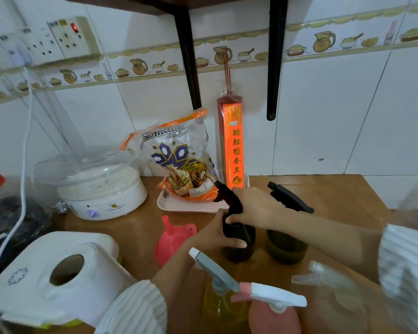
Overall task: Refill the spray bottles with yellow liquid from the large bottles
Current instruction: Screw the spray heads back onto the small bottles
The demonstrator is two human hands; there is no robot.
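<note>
Head view looks down on a wooden counter (323, 189) where five spray bottles stand in a loose cluster near the person. Both hands work on the dark spray bottle (238, 242) at the middle of the counter: the left hand (217, 235) wraps round its shoulder to steady it, and the right hand (253, 206) curls over the black trigger head (227, 196), fingers closed on the collar. That reads as screwing the head on or off; which of the two cannot be told.

Just to its right stands a second dark bottle (286, 247) with its black head in place. Both have tinted walls, so their levels are hard to read. Nearer, a clear bottle with a grey and white trigger (217, 297) holds yellow liquid well up its body, so it seems filled already. Beside it sits a pink bottle (273, 314), opaque, contents unknown, and a clear-headed one (333, 285) at the right, too blurred to judge.

A pink funnel (171, 239) lies on its side just left of the held bottle, in easy reach. No large supply bottle shows clearly. By my judgement the job is partway through, with at least one bottle done.
</note>
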